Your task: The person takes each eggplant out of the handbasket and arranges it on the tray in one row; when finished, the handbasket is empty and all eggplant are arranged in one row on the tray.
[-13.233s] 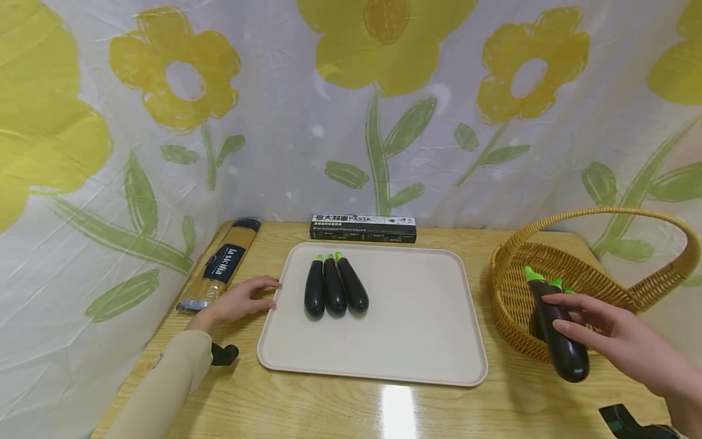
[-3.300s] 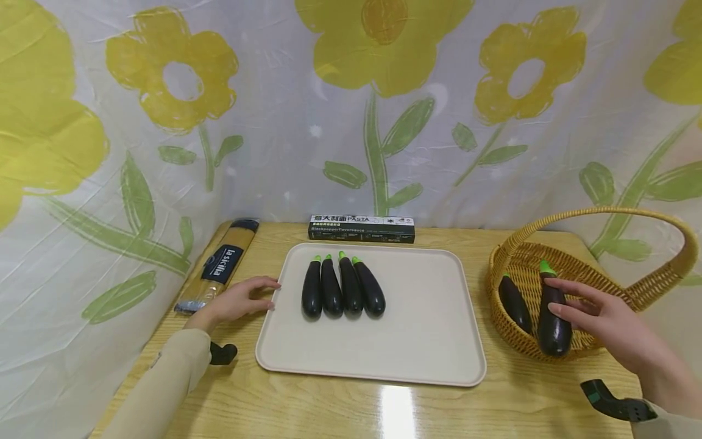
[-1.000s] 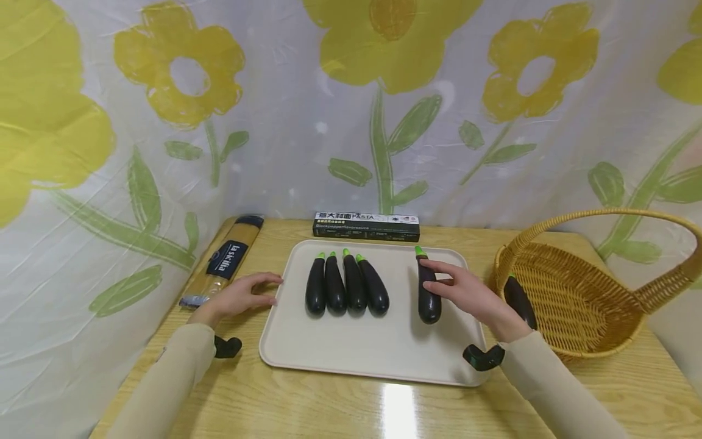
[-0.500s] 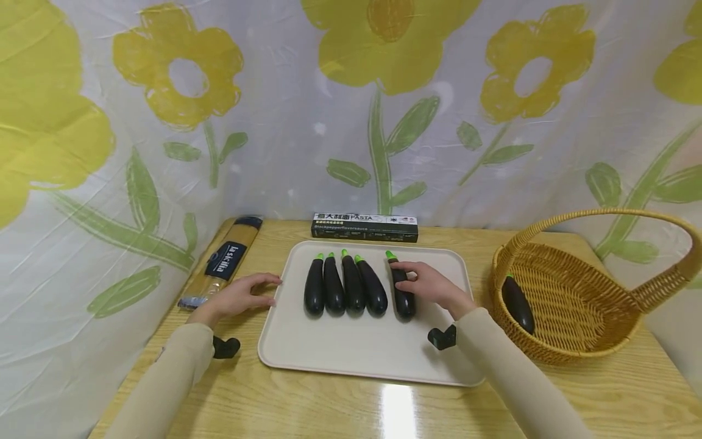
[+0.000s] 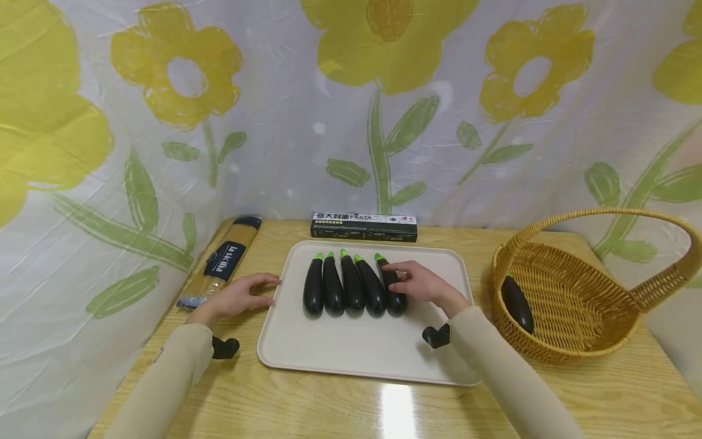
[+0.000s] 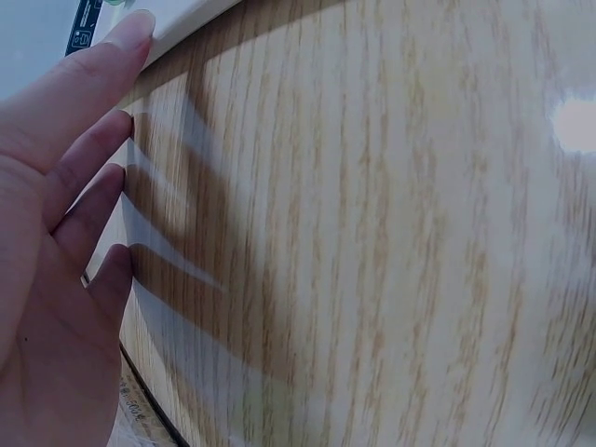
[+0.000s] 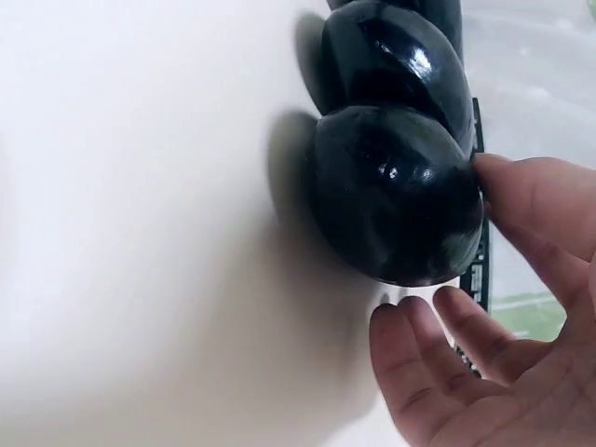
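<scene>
My right hand [image 5: 425, 285] holds a dark purple eggplant [image 5: 396, 302] with a green stem, at the right end of a row of similar eggplants [image 5: 353, 286] on a cream tray [image 5: 329, 344]. In the right wrist view, the thumb touches this eggplant [image 7: 396, 205] near its edge, and several fingertips [image 7: 391, 326] lie right beside its underside. The far fingers are partly hidden behind it. At the tray's left rim my left hand [image 5: 241, 297] rests with relaxed, spread fingers and nothing in them. The left wrist view shows its thumb [image 6: 126, 37] at the tray edge.
A wicker basket [image 5: 570, 305] with a tall arched handle stands right of the tray; one eggplant [image 5: 517, 305] lies inside its left wall. Behind the tray is a pasta box [image 5: 364, 227]. A pasta packet [image 5: 226, 259] lies at the left, and a flowered curtain [image 5: 290, 152] hangs behind.
My right hand took an eggplant from the basket, carried it left over the tray and brought it up beside the row. Earlier the row held three, then one more. The left hand stayed put.
</scene>
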The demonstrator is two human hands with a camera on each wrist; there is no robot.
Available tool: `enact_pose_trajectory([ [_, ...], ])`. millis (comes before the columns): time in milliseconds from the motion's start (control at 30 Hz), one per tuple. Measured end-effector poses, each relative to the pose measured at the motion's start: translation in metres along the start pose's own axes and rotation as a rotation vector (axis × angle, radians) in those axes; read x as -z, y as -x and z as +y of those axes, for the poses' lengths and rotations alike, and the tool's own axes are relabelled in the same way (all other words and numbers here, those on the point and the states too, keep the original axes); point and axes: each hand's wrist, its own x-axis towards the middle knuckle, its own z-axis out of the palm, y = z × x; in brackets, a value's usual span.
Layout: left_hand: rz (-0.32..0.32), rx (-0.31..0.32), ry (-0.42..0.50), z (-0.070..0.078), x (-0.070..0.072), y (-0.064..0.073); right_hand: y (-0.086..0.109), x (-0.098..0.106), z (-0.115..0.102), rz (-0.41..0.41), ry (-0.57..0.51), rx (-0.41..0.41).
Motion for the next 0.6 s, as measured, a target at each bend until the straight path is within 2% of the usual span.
enact_pose_trajectory([
  [133, 0.000, 0.004, 0.002, 0.0005, 0.0000, 0.0005, 0.0025, -0.0007, -0.0005, 0.000, -0.008, -0.039],
  [600, 0.002, 0.011, -0.002, 0.0012, -0.0002, -0.0001, 0.0069, -0.0017, -0.0020, 0.008, -0.011, -0.053],
])
